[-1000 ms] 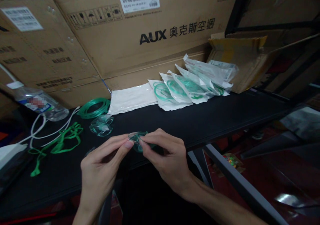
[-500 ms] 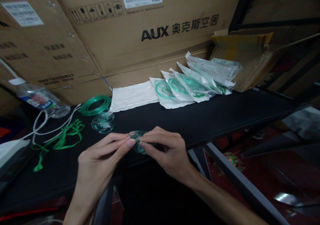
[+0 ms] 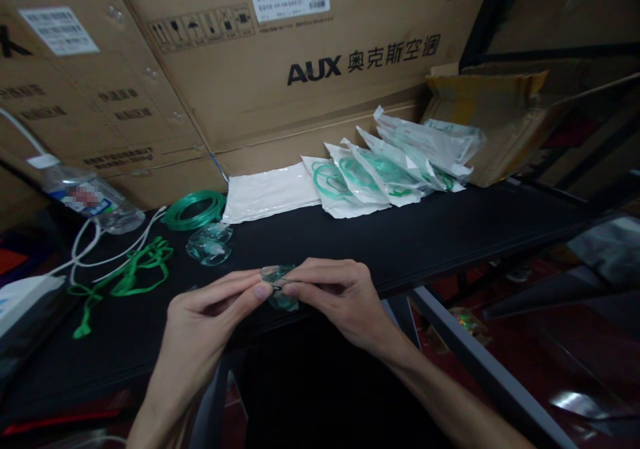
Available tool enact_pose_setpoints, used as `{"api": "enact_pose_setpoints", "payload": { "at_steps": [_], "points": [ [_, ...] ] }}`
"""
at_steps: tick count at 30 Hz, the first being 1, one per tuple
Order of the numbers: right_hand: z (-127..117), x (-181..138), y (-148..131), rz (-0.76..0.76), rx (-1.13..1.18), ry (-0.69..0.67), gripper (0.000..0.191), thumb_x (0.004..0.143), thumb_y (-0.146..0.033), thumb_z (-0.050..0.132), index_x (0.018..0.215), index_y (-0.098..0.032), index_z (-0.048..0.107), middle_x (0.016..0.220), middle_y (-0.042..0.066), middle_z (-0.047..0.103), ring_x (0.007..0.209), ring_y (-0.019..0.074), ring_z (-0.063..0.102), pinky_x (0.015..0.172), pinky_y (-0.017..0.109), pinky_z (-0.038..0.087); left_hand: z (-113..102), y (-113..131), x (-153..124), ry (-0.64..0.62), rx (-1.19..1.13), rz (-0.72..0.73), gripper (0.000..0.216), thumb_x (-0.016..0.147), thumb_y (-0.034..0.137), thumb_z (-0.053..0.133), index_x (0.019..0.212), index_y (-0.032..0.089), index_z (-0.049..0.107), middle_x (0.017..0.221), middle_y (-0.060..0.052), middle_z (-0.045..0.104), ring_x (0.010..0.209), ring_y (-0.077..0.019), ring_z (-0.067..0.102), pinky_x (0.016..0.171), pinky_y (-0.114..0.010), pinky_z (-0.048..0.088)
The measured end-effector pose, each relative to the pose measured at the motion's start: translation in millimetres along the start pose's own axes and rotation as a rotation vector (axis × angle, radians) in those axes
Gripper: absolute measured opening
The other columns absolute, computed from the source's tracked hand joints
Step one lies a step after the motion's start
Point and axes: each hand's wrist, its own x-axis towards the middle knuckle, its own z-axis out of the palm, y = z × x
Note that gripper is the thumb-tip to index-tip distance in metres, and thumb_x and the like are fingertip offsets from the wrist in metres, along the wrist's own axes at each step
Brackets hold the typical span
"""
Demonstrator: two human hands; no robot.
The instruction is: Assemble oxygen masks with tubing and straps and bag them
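At table [image 3: 450, 236] edge, left hand [image 3: 200, 322] and right hand [image 3: 345, 299] pinch a clear part [image 3: 284, 300], mostly hidden

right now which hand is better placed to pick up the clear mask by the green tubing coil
Likely the left hand: the clear mask lies just beyond it, on its side. The right hand sits farther off; both pinch the small clear piece.

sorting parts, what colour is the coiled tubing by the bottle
The coiled tubing is green; head view.
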Motion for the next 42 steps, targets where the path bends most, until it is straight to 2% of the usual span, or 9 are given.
{"api": "enact_pose_setpoints", "payload": {
  "at_steps": [3, 8, 10, 13, 17, 25, 34, 42],
  "points": [
    [1.2, -0.6, -4.0, 0.054, -0.023, 0.009, 0.019, 0.087, -0.017, 0.074, 0.102, -0.026, 0.081, 0.097, 0.003, 0.080, 0.088, 0.0170, 0.072, 0.080, 0.030, 0.055, 2.2, -6.8, 1.1, 0.070, -0.059, -0.071, 0.025, 0.071, 0.039, 0.087, 0.092, 0.025, 0.083, 0.098, -0.004, 0.082, 0.091, -0.0238, 0.077, 0.087, -0.032, 0.063],
    [5.2, -3.3, -4.5, 0.079, -0.073, 0.049, 0.029, 0.089, -0.018, 0.072, 0.116, -0.028, 0.076, 0.111, 0.003, 0.078, 0.099, 0.0176, 0.068, 0.092, 0.034, 0.052, 11.3, -3.1, 0.1, 0.171, -0.132, -0.096, 0.027, 0.073, 0.039, 0.086, 0.095, 0.023, 0.083, 0.099, -0.004, 0.082, 0.097, -0.0242, 0.076, 0.094, -0.034, 0.061],
    [7.4, -4.1, -2.6, 0.127, -0.044, 0.110, 0.028, 0.087, -0.018, 0.074, 0.113, -0.027, 0.077, 0.106, 0.003, 0.079, 0.096, 0.0173, 0.068, 0.088, 0.032, 0.052, 14.6, -1.7, -0.7, 0.191, -0.138, -0.089, 0.026, 0.075, 0.038, 0.085, 0.096, 0.023, 0.083, 0.101, -0.004, 0.082, 0.098, -0.0247, 0.076, 0.097, -0.036, 0.060],
    [9.9, -4.1, 0.8, 0.215, 0.025, 0.203, 0.018, 0.081, -0.023, 0.080, 0.099, -0.024, 0.082, 0.092, 0.004, 0.079, 0.085, 0.0170, 0.068, 0.078, 0.029, 0.052, 17.2, -2.1, -1.1, 0.195, -0.115, -0.095, 0.025, 0.077, 0.036, 0.083, 0.099, 0.024, 0.082, 0.105, -0.003, 0.081, 0.103, -0.0251, 0.075, 0.102, -0.038, 0.057],
    [10.2, -3.6, 3.1, 0.259, 0.012, 0.234, 0.013, 0.078, -0.027, 0.082, 0.090, -0.022, 0.084, 0.082, 0.003, 0.076, 0.076, 0.0159, 0.065, 0.069, 0.028, 0.049, 17.9, -2.5, 0.2, 0.206, -0.099, -0.130, 0.026, 0.075, 0.038, 0.084, 0.097, 0.024, 0.082, 0.102, -0.004, 0.081, 0.101, -0.0267, 0.076, 0.100, -0.039, 0.058],
    [10.0, -7.8, 5.0, 0.108, -0.137, 0.267, 0.013, 0.083, -0.022, 0.077, 0.095, -0.025, 0.083, 0.071, 0.001, 0.068, 0.066, 0.0135, 0.055, 0.059, 0.027, 0.042, 16.1, -5.2, 1.3, 0.183, -0.030, -0.051, 0.026, 0.072, 0.039, 0.086, 0.092, 0.022, 0.083, 0.099, -0.006, 0.082, 0.094, -0.0275, 0.077, 0.095, -0.040, 0.061],
    [9.4, -9.6, 8.8, 0.042, -0.222, 0.273, 0.016, 0.086, -0.020, 0.074, 0.098, -0.027, 0.083, 0.072, 0.001, 0.069, 0.068, 0.0148, 0.056, 0.062, 0.029, 0.043, 18.4, 12.0, -1.8, 0.132, 0.112, 0.093, 0.017, 0.073, 0.039, 0.086, 0.086, 0.029, 0.083, 0.094, 0.001, 0.082, 0.088, -0.0216, 0.077, 0.091, -0.033, 0.062],
    [8.1, -9.5, 8.4, -0.019, -0.233, 0.248, 0.020, 0.086, -0.015, 0.073, 0.100, -0.028, 0.082, 0.074, 0.000, 0.068, 0.069, 0.0144, 0.056, 0.064, 0.029, 0.044, 19.9, 19.0, -2.7, 0.175, 0.174, 0.130, 0.016, 0.071, 0.041, 0.086, 0.084, 0.031, 0.083, 0.090, 0.003, 0.082, 0.085, -0.0203, 0.076, 0.090, -0.031, 0.061]
  ]
}}
